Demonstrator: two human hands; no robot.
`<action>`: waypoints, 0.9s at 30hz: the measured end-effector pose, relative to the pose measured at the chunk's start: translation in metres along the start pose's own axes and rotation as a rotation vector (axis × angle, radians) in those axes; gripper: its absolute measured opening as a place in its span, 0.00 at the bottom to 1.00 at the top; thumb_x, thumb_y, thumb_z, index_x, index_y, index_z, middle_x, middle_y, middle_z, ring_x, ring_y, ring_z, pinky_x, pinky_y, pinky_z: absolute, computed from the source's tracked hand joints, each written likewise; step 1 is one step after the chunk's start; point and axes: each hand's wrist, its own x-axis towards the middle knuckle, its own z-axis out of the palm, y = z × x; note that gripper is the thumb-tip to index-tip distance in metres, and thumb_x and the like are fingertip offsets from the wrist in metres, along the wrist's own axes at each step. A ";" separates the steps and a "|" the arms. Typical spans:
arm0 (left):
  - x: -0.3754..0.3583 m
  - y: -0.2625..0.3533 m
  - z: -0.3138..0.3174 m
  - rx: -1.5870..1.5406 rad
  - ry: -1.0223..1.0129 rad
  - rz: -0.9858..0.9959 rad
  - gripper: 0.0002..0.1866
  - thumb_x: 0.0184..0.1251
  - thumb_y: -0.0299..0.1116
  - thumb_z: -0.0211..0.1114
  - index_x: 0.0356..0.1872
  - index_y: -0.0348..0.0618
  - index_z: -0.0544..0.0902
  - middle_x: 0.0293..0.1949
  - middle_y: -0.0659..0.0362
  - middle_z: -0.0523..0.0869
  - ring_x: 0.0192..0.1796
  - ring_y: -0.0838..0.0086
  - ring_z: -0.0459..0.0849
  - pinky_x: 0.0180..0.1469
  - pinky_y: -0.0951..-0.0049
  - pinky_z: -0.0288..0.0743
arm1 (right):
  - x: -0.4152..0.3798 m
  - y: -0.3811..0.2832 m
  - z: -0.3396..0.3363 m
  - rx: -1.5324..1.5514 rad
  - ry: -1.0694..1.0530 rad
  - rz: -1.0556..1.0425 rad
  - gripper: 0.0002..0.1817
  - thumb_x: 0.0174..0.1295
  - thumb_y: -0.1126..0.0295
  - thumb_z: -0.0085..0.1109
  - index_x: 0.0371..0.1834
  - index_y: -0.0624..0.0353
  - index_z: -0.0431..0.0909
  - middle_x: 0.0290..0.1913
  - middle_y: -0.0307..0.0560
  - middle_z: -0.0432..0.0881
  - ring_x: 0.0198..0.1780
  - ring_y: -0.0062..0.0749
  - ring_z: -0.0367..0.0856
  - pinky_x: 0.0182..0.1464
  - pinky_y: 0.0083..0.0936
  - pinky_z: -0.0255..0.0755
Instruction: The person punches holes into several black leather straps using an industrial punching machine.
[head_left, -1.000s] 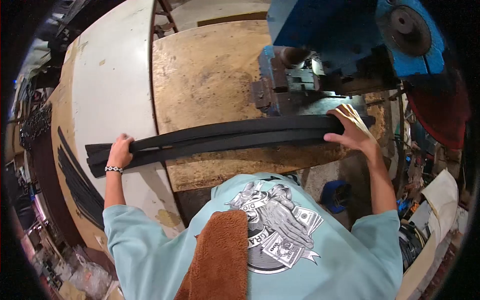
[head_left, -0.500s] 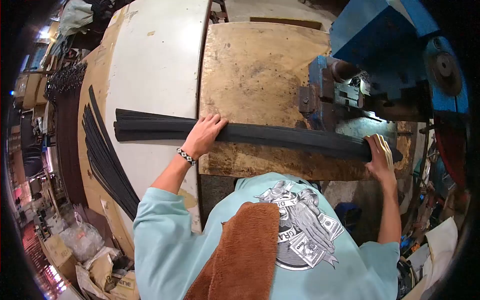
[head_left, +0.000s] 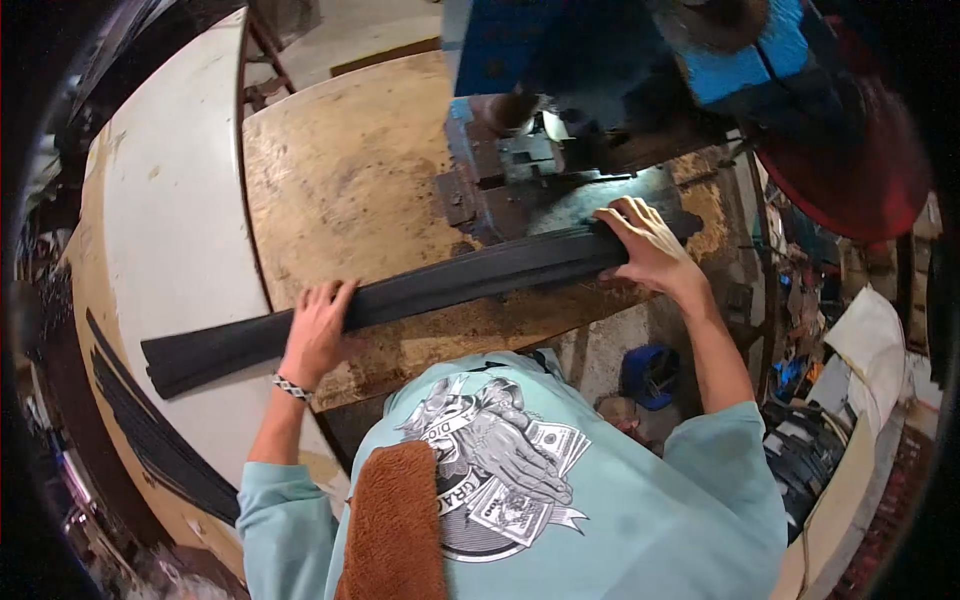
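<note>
A bundle of long, flat black strips (head_left: 470, 282) lies across the wooden table in front of me, its left end reaching over the white board. My left hand (head_left: 318, 332) is wrapped over the bundle left of its middle, fingers on the far edge. Near the right end, my right hand (head_left: 648, 246) grips it from above, with the fingers bent over the far side. At the left end the strips sit close together, while the far right tip shows just beyond my right hand.
A blue machine (head_left: 600, 90) stands at the back right of the wooden table (head_left: 340, 150). More black strips (head_left: 150, 430) lie fanned on the white board (head_left: 180, 200) at left. Below the table is a blue round object (head_left: 650, 376).
My view has turned to the right. The bundle's fanned left end has drawn together, and its right end now slants away from me. Both hands stay on it.
</note>
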 end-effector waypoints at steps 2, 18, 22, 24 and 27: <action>0.024 0.031 0.009 -0.119 0.082 0.128 0.57 0.42 0.41 0.87 0.78 0.46 0.66 0.68 0.48 0.76 0.70 0.50 0.74 0.75 0.52 0.65 | -0.002 0.007 0.007 -0.029 0.012 -0.024 0.41 0.43 0.61 0.83 0.64 0.57 0.76 0.60 0.51 0.75 0.65 0.52 0.73 0.67 0.45 0.68; 0.092 0.131 0.008 -0.326 0.232 0.234 0.42 0.47 0.37 0.83 0.66 0.43 0.73 0.51 0.47 0.83 0.56 0.49 0.83 0.56 0.54 0.77 | -0.096 0.140 0.010 0.679 0.319 0.656 0.46 0.66 0.51 0.70 0.85 0.52 0.59 0.83 0.53 0.62 0.84 0.47 0.58 0.81 0.42 0.56; 0.099 0.157 0.003 -0.331 0.257 0.281 0.45 0.47 0.38 0.83 0.69 0.42 0.71 0.53 0.47 0.82 0.57 0.49 0.82 0.58 0.53 0.76 | -0.070 0.164 0.074 1.154 0.778 0.831 0.31 0.81 0.53 0.53 0.77 0.65 0.69 0.73 0.52 0.76 0.72 0.36 0.75 0.73 0.31 0.66; 0.106 0.163 0.012 -0.249 0.279 0.277 0.43 0.49 0.38 0.82 0.67 0.39 0.72 0.52 0.46 0.82 0.56 0.48 0.83 0.56 0.53 0.77 | -0.052 0.137 0.079 1.014 0.755 0.851 0.30 0.81 0.52 0.52 0.71 0.69 0.77 0.66 0.50 0.84 0.66 0.31 0.80 0.69 0.28 0.69; 0.110 0.170 0.015 -0.219 0.301 0.264 0.39 0.51 0.39 0.81 0.64 0.35 0.73 0.51 0.44 0.83 0.54 0.46 0.83 0.54 0.54 0.79 | -0.046 0.126 0.079 1.124 0.838 0.870 0.28 0.83 0.52 0.50 0.64 0.69 0.83 0.57 0.44 0.89 0.58 0.27 0.82 0.65 0.26 0.71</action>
